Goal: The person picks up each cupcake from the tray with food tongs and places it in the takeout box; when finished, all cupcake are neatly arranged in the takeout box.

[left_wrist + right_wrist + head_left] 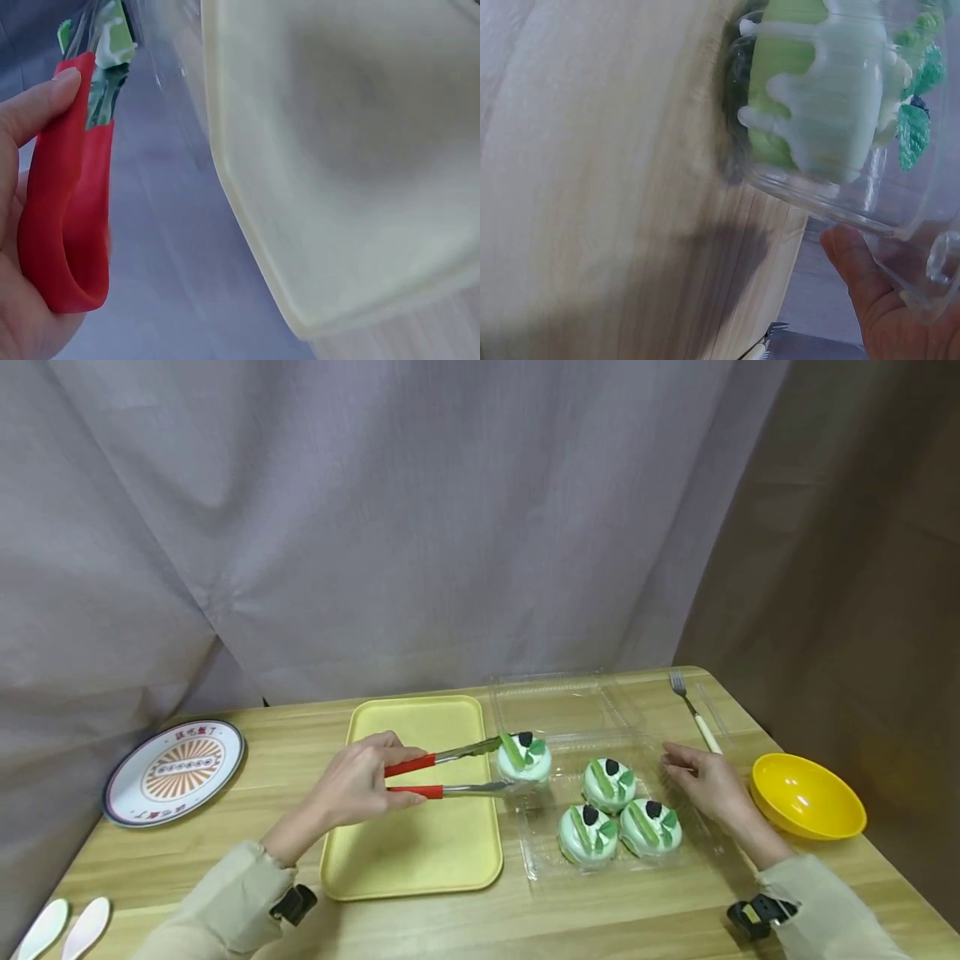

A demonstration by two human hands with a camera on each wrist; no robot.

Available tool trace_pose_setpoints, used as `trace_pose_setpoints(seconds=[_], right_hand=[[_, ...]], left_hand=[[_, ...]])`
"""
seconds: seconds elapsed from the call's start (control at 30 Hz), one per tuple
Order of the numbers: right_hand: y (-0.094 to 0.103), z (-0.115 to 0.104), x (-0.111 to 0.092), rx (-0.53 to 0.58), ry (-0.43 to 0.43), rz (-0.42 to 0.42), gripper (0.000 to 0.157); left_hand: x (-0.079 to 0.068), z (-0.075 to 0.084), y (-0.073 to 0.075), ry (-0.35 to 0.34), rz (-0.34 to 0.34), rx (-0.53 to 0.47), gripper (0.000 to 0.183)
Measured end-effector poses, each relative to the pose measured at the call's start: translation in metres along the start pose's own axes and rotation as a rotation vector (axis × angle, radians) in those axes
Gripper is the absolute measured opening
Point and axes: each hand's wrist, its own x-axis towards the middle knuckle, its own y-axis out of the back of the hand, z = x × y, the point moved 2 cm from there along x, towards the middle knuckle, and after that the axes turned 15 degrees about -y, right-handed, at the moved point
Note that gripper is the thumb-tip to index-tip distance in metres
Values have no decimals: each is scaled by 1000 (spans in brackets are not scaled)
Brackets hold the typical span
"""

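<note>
My left hand [369, 781] grips a pair of tongs [423, 762] by the red handles, over the yellow tray [352, 860]. Between the tong tips is a small pale-green cake [525, 760] with a dark berry and green leaves on top, held at the left edge of the clear plastic box [536, 852]. Three similar cakes [609, 785] sit inside the box. At the box's right side, my right hand [705, 781] rests with fairly straight fingers against the edge. The red handles [71, 187] fill the palm in the left wrist view.
A patterned plate [180, 772] lies at the left, with two spoons [86, 927] at the near left corner. On the right are a fork [693, 710] and a yellow bowl [806, 797]. The box's open lid [566, 706] lies behind it. A grey curtain [450, 527] hangs behind the table.
</note>
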Motion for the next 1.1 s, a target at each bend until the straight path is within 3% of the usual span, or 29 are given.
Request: trace_pose_setpoints(seconds=[0.17, 0.57, 1.1], right_hand=[[-1, 0, 0, 4, -11, -6, 39], [-1, 1, 1, 4, -22, -4, 39], [-2, 1, 1, 12, -25, -13, 40]], left_hand=[[12, 13, -10, -25, -20, 19, 48], [28, 26, -22, -5, -92, 57, 49], [43, 40, -23, 20, -121, 86, 48]])
